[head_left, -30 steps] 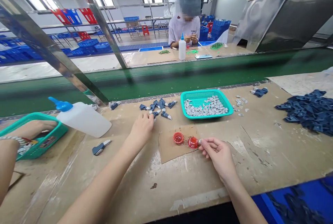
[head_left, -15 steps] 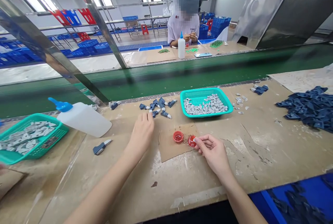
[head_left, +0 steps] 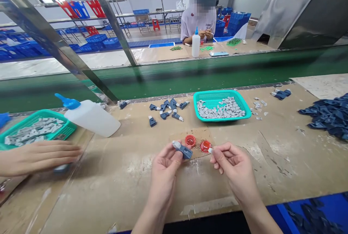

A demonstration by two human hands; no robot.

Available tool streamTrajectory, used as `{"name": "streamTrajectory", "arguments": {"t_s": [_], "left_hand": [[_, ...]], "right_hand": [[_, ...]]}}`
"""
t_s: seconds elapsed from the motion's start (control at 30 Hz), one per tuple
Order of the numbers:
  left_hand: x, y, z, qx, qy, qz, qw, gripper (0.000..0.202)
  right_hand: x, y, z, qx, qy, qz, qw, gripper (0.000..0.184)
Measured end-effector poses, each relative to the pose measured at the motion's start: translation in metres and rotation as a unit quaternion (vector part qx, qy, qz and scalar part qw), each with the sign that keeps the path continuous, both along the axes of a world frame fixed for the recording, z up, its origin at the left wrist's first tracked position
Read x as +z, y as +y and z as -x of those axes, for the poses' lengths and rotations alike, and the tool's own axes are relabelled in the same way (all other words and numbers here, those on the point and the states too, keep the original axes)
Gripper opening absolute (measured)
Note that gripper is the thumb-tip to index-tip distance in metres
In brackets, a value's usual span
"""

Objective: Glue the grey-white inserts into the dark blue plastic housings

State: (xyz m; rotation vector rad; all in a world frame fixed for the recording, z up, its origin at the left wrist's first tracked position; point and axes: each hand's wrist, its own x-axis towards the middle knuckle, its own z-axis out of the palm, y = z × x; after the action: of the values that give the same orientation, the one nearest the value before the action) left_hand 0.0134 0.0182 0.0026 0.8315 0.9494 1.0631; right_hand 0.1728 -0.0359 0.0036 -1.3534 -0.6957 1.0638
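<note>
My left hand (head_left: 166,168) holds a dark blue plastic part with a grey-white tip (head_left: 185,151) between thumb and fingers, tip pointing up and left. A small whitish piece (head_left: 210,150) is pinched in my right hand (head_left: 234,165), at the near edge of a red dish (head_left: 205,146) with red liquid in it. Beside that dish stands a second red cup (head_left: 190,140), also holding something red. Both rest on a small cardboard sheet (head_left: 199,132). Farther back lie several blue parts with pale tips (head_left: 164,115), and a teal basket (head_left: 248,115) filled with small grey pieces.
From the left, another person's blurred hand (head_left: 43,157) reaches over a blue part (head_left: 62,168). Near it are a white squeeze bottle (head_left: 94,119) and another teal basket (head_left: 71,128). Dark blue parts (head_left: 330,116) are heaped at right. A person (head_left: 199,23) sits beyond the green belt (head_left: 163,78).
My left hand has come back from the blue parts and now holds one. My right hand keeps its whitish piece by the red dish. Another person's hand has reached in at left.
</note>
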Motion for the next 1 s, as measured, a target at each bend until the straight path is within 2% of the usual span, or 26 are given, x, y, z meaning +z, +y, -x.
{"name": "streamTrajectory", "arguments": {"t_s": [0.1,0.17,0.37,0.53,0.67,0.9,1.0], "left_hand": [[-0.003,-0.007,-0.004,0.001,-0.004,-0.009,1.000,0.026],[-0.003,-0.008,-0.004,-0.001,0.000,-0.016,1.000,0.026],[0.003,-0.015,-0.001,0.016,0.032,-0.062,0.997,0.022],[0.007,-0.022,0.000,0.039,0.068,-0.132,0.988,0.018],[0.006,-0.026,0.000,0.053,0.080,-0.185,0.978,0.019],[0.006,-0.038,-0.006,0.123,0.068,-0.171,0.975,0.019],[0.002,-0.036,-0.004,0.107,0.060,-0.185,0.975,0.024]], "right_hand": [[0.016,0.000,0.015,0.044,0.025,-0.004,0.999,0.025],[0.019,0.001,0.022,0.061,0.033,-0.010,0.998,0.026],[0.017,0.001,0.028,0.078,0.029,-0.003,0.997,0.026],[0.019,-0.003,0.031,0.087,0.043,-0.003,0.995,0.029],[0.015,-0.004,0.033,0.122,0.055,0.003,0.991,0.033],[0.012,-0.006,0.040,0.158,0.072,-0.009,0.985,0.031],[0.009,-0.006,0.039,0.157,0.083,-0.018,0.984,0.030]]}}
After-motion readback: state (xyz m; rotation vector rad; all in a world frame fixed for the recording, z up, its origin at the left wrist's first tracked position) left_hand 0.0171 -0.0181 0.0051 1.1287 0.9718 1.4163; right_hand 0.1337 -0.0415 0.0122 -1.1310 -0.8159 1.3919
